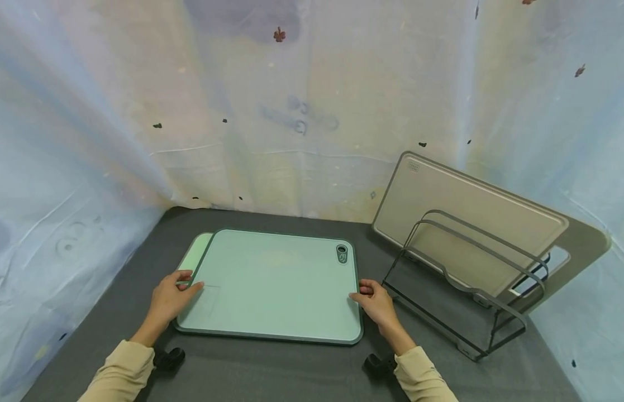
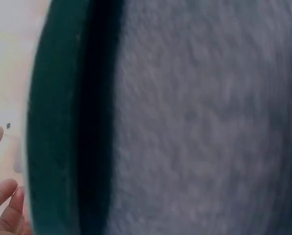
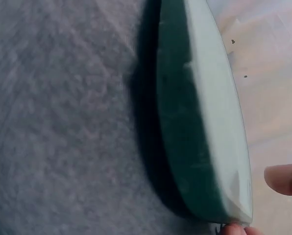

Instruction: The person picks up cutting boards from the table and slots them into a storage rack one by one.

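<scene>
Status: my left hand (image 1: 170, 301) holds the left edge of the large green cutting board (image 1: 274, 282), fingers curled over the rim. My right hand (image 1: 376, 304) holds the right edge the same way, thumb on top. Both grips are narrow and closed on the board's edges. In the right wrist view, the board's dark green rim (image 3: 185, 142) sits on or just above the grey surface; I cannot tell whether it has lifted.

Position: the board lies flat on the grey bench (image 1: 271, 368), near its middle. A smaller pale green board (image 1: 195, 254) lies beneath it, showing only at the far left corner.

Reference items: a dark wire rack (image 1: 457, 290) stands on the bench to the right, just beside my right hand. A beige board (image 1: 457, 223) leans in its rear slot. The front slots hold nothing.

Progress, as judged: one board is racked. The green board is gripped but not yet raised or tilted upright. The smaller board underneath is untouched. The work appears to be at an early stage, with two boards on the bench.
</scene>
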`<action>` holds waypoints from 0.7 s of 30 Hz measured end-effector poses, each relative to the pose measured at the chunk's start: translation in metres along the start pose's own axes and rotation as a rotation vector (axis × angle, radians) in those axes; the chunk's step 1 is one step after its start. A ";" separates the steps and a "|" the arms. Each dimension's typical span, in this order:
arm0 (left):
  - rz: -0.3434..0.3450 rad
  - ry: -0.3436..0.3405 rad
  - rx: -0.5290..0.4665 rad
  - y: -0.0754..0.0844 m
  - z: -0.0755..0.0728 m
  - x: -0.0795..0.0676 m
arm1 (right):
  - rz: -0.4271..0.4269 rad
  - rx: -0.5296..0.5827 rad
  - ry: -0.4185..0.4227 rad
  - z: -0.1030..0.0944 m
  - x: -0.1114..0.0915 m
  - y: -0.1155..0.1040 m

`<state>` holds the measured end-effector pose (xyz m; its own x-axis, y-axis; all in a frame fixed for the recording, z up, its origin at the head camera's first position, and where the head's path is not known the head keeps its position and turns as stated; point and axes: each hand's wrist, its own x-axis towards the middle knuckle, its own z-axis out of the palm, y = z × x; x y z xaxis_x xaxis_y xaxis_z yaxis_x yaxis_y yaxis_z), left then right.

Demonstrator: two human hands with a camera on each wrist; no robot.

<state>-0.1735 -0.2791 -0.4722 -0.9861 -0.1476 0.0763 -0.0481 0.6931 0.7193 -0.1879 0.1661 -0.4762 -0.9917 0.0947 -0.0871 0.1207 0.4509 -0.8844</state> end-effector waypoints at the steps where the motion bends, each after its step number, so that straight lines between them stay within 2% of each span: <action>1: 0.000 -0.006 0.005 -0.001 0.000 0.001 | 0.002 -0.006 -0.005 0.000 0.001 0.000; 10: 0.053 -0.125 0.066 -0.010 -0.003 0.009 | 0.048 0.030 -0.046 -0.002 0.007 0.007; 14: 0.062 -0.148 0.070 -0.010 -0.004 0.010 | 0.051 0.032 -0.068 -0.003 0.009 0.006; 21: 0.010 -0.198 -0.053 -0.014 -0.006 0.012 | 0.068 0.079 -0.100 -0.004 0.011 0.001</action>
<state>-0.1834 -0.2944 -0.4772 -0.9987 0.0045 -0.0498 -0.0347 0.6548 0.7550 -0.1981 0.1708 -0.4765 -0.9813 0.0316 -0.1897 0.1875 0.3753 -0.9077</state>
